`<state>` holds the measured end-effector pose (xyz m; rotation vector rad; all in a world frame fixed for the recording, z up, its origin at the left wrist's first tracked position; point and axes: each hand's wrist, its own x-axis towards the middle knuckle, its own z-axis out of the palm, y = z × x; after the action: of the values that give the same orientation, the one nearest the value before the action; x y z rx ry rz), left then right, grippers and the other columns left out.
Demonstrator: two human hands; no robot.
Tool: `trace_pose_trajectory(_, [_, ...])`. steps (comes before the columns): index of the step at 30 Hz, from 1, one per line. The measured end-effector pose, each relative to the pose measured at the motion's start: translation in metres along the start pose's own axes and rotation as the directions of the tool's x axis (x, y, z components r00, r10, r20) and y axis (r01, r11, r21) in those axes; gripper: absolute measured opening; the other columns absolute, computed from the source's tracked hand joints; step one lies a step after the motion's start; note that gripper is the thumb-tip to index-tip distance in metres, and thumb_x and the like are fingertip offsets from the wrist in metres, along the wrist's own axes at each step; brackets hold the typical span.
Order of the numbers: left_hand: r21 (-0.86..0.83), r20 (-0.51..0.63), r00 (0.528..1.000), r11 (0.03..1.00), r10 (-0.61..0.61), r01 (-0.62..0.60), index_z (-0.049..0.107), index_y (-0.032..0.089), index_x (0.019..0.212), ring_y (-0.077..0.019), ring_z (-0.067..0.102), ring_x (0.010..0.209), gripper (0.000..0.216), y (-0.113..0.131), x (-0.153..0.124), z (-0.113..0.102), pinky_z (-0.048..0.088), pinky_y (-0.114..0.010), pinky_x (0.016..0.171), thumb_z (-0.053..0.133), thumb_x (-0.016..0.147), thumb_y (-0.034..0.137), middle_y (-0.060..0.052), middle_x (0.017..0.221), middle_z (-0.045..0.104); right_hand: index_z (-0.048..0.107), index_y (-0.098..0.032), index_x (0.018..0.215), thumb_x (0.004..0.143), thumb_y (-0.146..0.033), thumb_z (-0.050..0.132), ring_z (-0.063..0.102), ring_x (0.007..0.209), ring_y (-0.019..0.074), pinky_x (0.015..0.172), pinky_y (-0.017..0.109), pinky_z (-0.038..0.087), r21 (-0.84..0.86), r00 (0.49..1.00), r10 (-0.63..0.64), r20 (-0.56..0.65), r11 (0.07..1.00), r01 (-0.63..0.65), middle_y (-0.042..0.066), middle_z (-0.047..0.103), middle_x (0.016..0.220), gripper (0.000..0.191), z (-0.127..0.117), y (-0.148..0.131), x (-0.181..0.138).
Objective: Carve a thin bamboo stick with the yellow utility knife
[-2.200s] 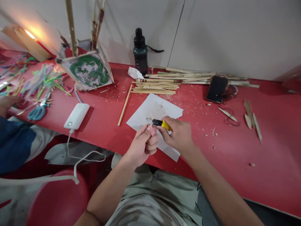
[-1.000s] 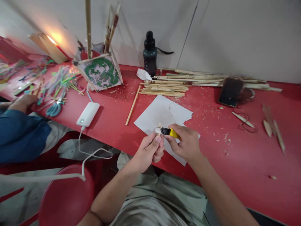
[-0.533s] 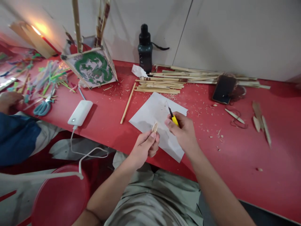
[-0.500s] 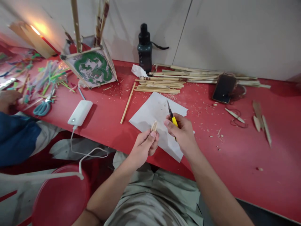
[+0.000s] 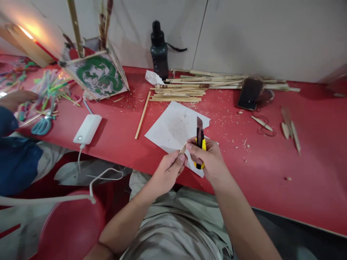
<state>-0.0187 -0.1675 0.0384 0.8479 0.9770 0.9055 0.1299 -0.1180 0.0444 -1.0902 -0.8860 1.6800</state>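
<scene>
My left hand [image 5: 171, 169] is closed on a small pointed piece of wood [image 5: 182, 148], held near the table's front edge. A yellow and black utility knife [image 5: 200, 142] is gripped in my right hand [image 5: 207, 157], its blade out and pointing away from me. The thumb and fingertips of my right hand meet the tip of the wood piece. Beneath both hands lies a white sheet of paper [image 5: 173, 124] with a torn right corner and some dust on it.
Bamboo sticks [image 5: 179, 94] lie behind the paper, near a dark bottle [image 5: 159, 54]. A phone [image 5: 249, 94] and carved wood pieces [image 5: 295, 137] are at the right. Leftward are a power bank [image 5: 87, 129], scissors [image 5: 42, 125], a dragon-painted lantern [image 5: 100, 76], a lit candle [image 5: 43, 50] and a co-worker's hand [image 5: 21, 98].
My right hand has turned the knife so its blade shows broadside, and its fingertips have come to the wood piece. The co-worker's hand has moved right. The view has shifted slightly.
</scene>
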Motion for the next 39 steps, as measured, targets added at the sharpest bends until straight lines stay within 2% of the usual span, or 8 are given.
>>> trace_pose_trajectory(4, [-0.313,0.282,0.949,0.921,-0.143,0.232,0.045,0.02,0.081,-0.0043,0.011,0.045,0.036,0.007,-0.004,-0.001,0.012,-0.017,0.039,0.058,0.097,0.049,0.011,0.057,0.018,0.067,-0.019,0.078,0.073,-0.038,0.086,0.027,0.041,0.0044,0.042,0.023,0.018,0.06,0.999,0.042,0.029,0.997,-0.044,-0.009,0.041,0.049,0.028,-0.004,0.001,-0.012])
trace_pose_trajectory(8, [-0.397,0.33,0.936,0.882,-0.121,0.254,0.046,0.02,0.083,-0.0048,0.009,0.045,0.03,0.01,-0.01,0.004,0.012,-0.016,0.039,0.055,0.1,0.044,0.011,0.057,0.017,0.066,-0.019,0.08,0.077,-0.04,0.083,0.026,0.043,0.0046,0.044,0.024,0.019,0.087,0.997,0.054,0.058,0.994,-0.059,-0.01,0.038,0.051,0.027,-0.006,0.002,-0.02])
trace_pose_trajectory(13, [-0.274,0.217,0.973,0.951,-0.083,0.142,0.05,0.018,0.082,-0.0039,0.012,0.047,0.04,0.002,-0.015,0.016,0.012,-0.018,0.042,0.06,0.095,0.054,0.01,0.059,0.02,0.068,-0.019,0.084,0.078,-0.041,0.084,0.028,0.045,0.0054,0.045,0.024,0.02,0.081,0.999,0.026,-0.042,0.996,-0.023,-0.009,0.038,0.052,0.028,-0.013,0.009,-0.043])
trace_pose_trajectory(17, [-0.173,0.066,0.998,0.985,0.021,-0.009,0.061,0.013,0.092,-0.0044,0.017,0.052,0.056,-0.006,-0.015,0.024,0.013,-0.019,0.047,0.049,0.096,0.067,0.007,0.064,0.028,0.072,-0.019,0.091,0.081,-0.047,0.079,0.035,0.049,0.0078,0.048,0.026,0.026,0.105,0.993,-0.015,-0.115,0.994,0.028,-0.005,0.043,0.061,0.03,-0.033,0.017,-0.071])
trace_pose_trajectory(25, [-0.221,-0.029,0.999,0.975,0.031,-0.037,0.057,0.014,0.092,-0.0015,0.028,0.052,0.035,-0.005,-0.015,0.041,0.017,-0.017,0.048,0.064,0.091,0.049,0.005,0.074,0.04,0.073,-0.021,0.094,0.089,-0.061,0.062,0.037,0.051,0.011,0.05,0.029,0.03,0.144,0.971,-0.026,-0.238,0.988,0.062,-0.001,0.047,0.068,0.041,-0.085,0.023,-0.123])
trace_pose_trajectory(32, [-0.25,-0.05,0.999,0.968,-0.016,0.003,0.051,0.017,0.088,-0.0011,0.019,0.049,0.042,-0.004,0.0,0.048,0.01,-0.016,0.045,0.075,0.081,0.051,0.009,0.067,0.033,0.069,-0.022,0.087,0.086,-0.067,0.065,0.038,0.048,0.0125,0.047,0.03,0.029,0.107,0.926,-0.014,-0.377,0.993,0.059,0.0,0.048,0.064,0.046,-0.082,0.037,-0.159])
trace_pose_trajectory(36, [-0.239,-0.113,0.992,0.967,0.065,-0.09,0.055,0.015,0.093,-0.0016,0.017,0.048,0.048,0.006,0.01,0.038,0.01,-0.017,0.045,0.067,0.085,0.062,0.009,0.066,0.031,0.067,-0.023,0.082,0.084,-0.071,0.066,0.041,0.048,0.013,0.045,0.03,0.033,-0.024,0.89,-0.058,-0.453,0.998,0.053,0.0,0.051,0.063,0.048,-0.08,0.048,-0.16])
trace_pose_trajectory(39, [-0.132,-0.136,0.969,0.966,0.204,-0.222,0.054,0.017,0.091,-0.0022,0.021,0.05,0.047,0.025,0.03,0.024,0.013,-0.017,0.046,0.068,0.085,0.061,0.008,0.068,0.034,0.065,-0.023,0.078,0.083,-0.074,0.065,0.042,0.047,0.0131,0.043,0.029,0.032,-0.165,0.895,-0.134,-0.425,0.984,0.069,0.0,0.051,0.06,0.051,-0.08,0.046,-0.147])
